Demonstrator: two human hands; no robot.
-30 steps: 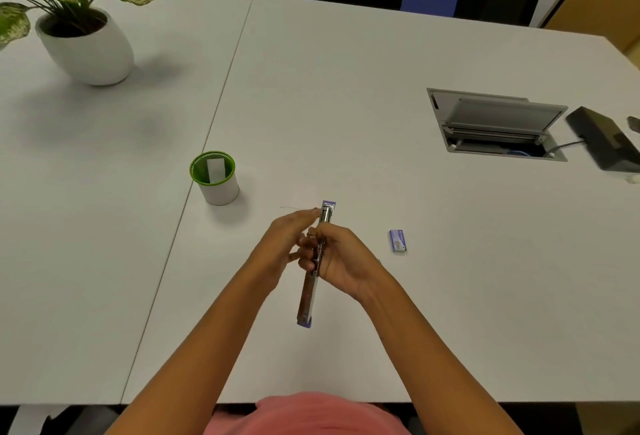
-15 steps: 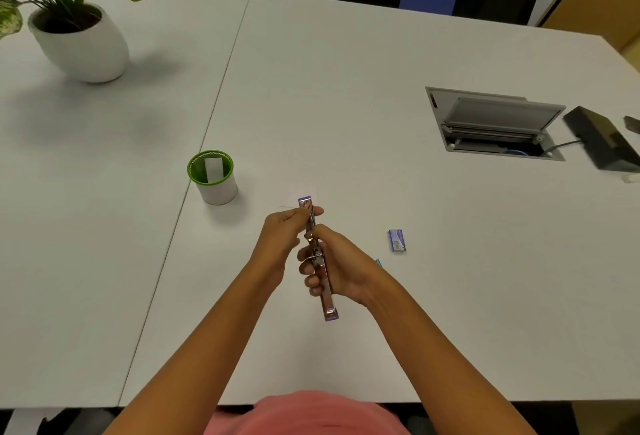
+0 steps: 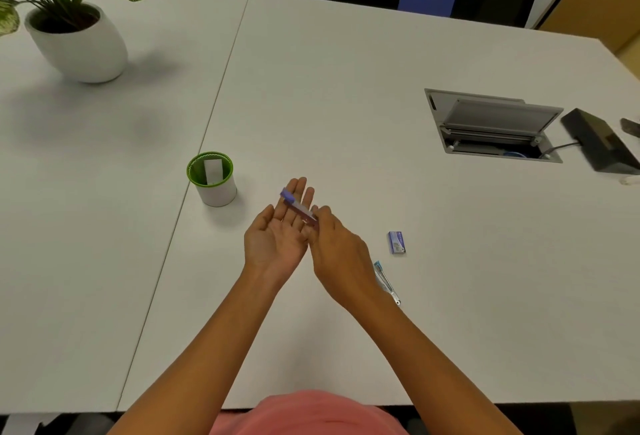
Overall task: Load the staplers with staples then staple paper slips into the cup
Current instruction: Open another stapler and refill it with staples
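My right hand point(image 3: 337, 251) grips a purple stapler point(image 3: 294, 205) by its near end, and the far end lies across the straight fingers of my left hand point(image 3: 278, 237), which is palm up beneath it. A white cup with a green rim point(image 3: 212, 180) stands to the left and holds a white paper slip point(image 3: 212, 171). A small purple staple box point(image 3: 396, 242) lies on the table to the right of my hands. A second, light blue stapler point(image 3: 386, 282) lies just beyond my right wrist, partly hidden by it.
A potted plant point(image 3: 74, 36) stands at the far left. An open cable hatch point(image 3: 491, 126) is sunk into the table at the right, with a black box point(image 3: 601, 141) beside it. A seam point(image 3: 194, 171) runs between two white tabletops.
The stapler swung from pointing towards me to pointing away and left. My left hand let go of its tip and opened flat, palm up, under it. The blue stapler came into view.
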